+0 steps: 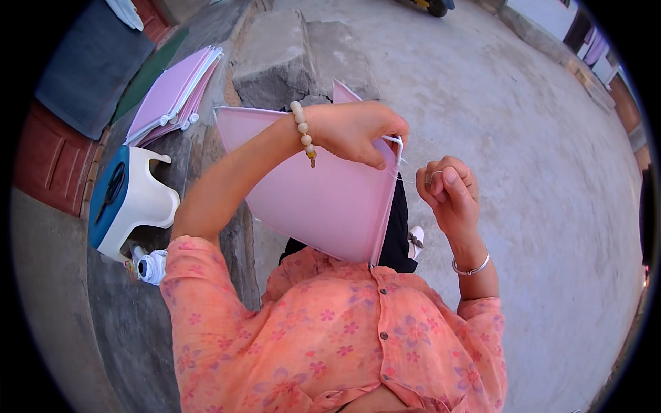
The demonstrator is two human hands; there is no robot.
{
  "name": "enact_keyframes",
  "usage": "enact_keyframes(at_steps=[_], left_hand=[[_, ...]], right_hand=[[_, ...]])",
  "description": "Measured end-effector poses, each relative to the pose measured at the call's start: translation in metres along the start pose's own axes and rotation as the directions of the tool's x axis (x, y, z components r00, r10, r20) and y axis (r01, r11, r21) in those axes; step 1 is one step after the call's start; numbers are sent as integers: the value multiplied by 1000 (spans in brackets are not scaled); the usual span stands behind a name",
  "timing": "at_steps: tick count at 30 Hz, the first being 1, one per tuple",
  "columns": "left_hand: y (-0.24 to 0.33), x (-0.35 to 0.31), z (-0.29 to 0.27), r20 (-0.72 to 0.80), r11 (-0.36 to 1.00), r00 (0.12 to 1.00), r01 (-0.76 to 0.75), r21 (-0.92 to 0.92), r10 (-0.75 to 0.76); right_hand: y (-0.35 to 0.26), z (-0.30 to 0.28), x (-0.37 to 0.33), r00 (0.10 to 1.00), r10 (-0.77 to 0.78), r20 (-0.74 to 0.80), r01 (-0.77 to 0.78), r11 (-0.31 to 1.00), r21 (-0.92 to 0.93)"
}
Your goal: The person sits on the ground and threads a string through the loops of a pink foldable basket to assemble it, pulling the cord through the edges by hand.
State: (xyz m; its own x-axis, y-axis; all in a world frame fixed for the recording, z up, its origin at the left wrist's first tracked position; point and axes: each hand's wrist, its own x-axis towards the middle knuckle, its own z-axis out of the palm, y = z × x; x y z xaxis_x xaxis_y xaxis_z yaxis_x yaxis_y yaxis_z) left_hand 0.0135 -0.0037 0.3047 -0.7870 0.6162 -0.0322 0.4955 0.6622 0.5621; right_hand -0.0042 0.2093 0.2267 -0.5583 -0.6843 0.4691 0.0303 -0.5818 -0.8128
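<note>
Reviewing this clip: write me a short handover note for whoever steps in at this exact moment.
Left hand: grips the top edge of the pink paper bag resting on the lap, at its white cord handle.
Right hand: pinches a thin white cord running to that edge.
Done: a stack of finished pink bags lies on the ledge to the left, beside a blue-topped stool.
Left: this bag's cord appears not yet fully seated.

Stool [134, 199] left of bag [323, 193]
</note>
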Motion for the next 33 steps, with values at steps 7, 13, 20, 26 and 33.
enact_keyframes(at_steps=[7, 13, 20, 26, 33], left_hand=[[3, -2, 8, -18, 994, 999, -48, 101, 50], [20, 0, 16, -4, 992, 1000, -7, 129, 8], [40, 1, 24, 26, 990, 999, 30, 141, -34], [28, -38, 22, -341, 914, 940, 142, 379, -4], [-4, -26, -20, -172, 879, 969, 233, 416, -176]], right_hand=[[-2, -8, -6, 993, 65, -95, -76, 989, -123], [-4, -12, -6, 928, 369, -40, -367, 895, -253], [-22, -10, 7, 842, 534, 83, -205, 459, -864], [-26, -12, -15, 833, 552, -49, -450, 622, -641], [-6, -16, -14, 940, 276, -201, -340, 703, -624]])
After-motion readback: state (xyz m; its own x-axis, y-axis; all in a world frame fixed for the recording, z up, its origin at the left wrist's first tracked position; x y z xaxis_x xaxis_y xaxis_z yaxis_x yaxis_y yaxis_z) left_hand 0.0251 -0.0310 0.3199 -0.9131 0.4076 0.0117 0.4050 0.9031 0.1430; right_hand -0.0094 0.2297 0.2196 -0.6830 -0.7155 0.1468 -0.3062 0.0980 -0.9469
